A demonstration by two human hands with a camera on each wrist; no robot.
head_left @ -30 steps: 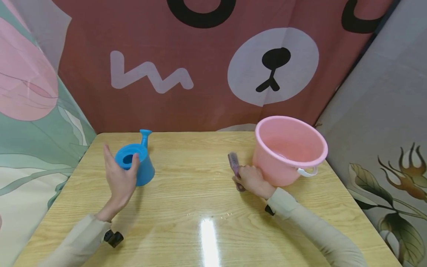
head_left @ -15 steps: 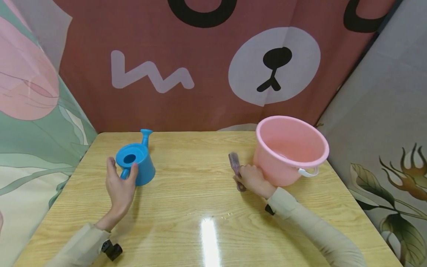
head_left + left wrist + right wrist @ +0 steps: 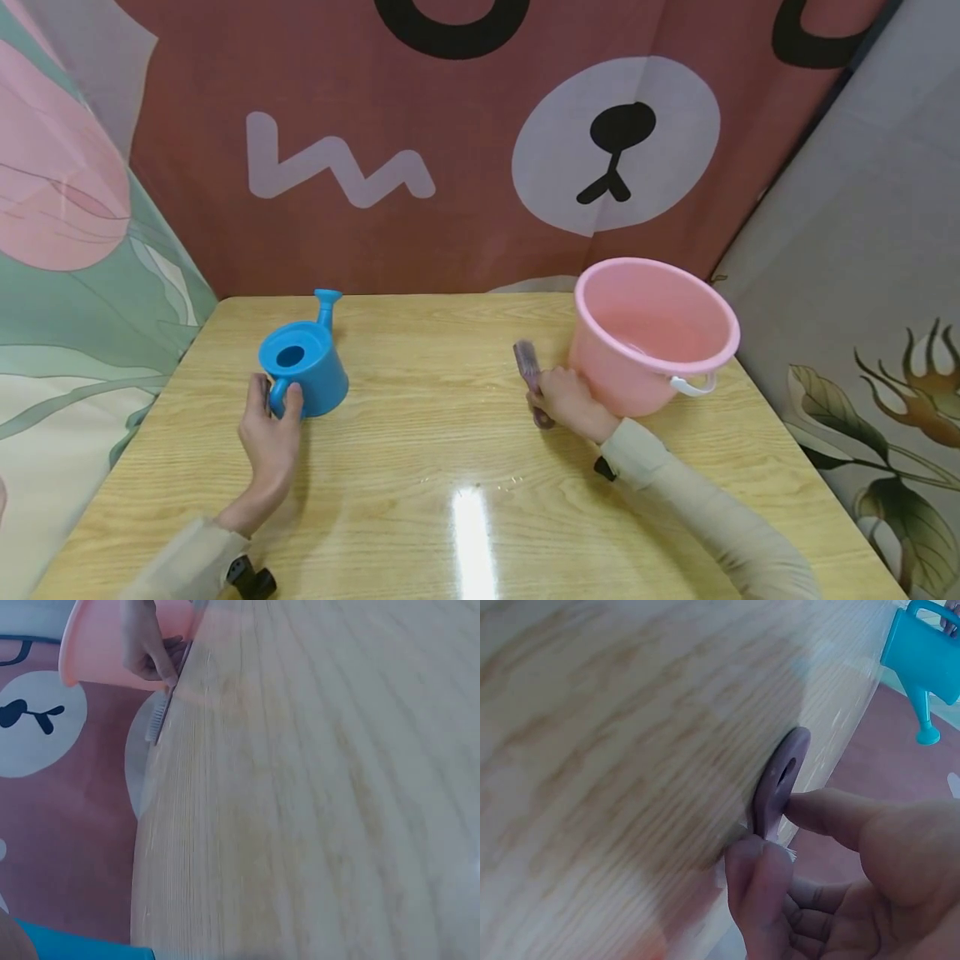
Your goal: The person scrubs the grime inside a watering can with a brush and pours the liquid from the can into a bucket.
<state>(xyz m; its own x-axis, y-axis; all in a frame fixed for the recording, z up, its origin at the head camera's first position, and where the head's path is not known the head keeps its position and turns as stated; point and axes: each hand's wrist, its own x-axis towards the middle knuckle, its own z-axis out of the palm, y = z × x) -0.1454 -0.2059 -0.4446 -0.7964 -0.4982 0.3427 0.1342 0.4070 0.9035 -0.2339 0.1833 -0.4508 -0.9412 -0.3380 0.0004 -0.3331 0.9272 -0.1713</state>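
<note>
Standing upright at the left of the pale wood-grain table (image 3: 420,450): one blue plastic watering can (image 3: 325,382). Bearing: directly ahead of the person's left hand (image 3: 268,440), the nearer one; the right hand (image 3: 568,404) is well apart from it. Long axis: from the loop handle (image 3: 276,399), turned toward the person, to the spout (image 3: 326,312), aimed away and slightly right. Left hand: fingers to one side of the loop handle, thumb to the other; whether they close on it, I cannot tell. Appearance: smooth, tapered body, broader at the base; round opening on top; flared spout tip. Right hand: pinching one mauve brush (image 3: 527,363) with pale bristles, bristled end pointing away and a little left, holed end toward the person. Beside the right hand: one round pink plastic bucket (image 3: 609,379), with a white handle (image 3: 697,387).
</note>
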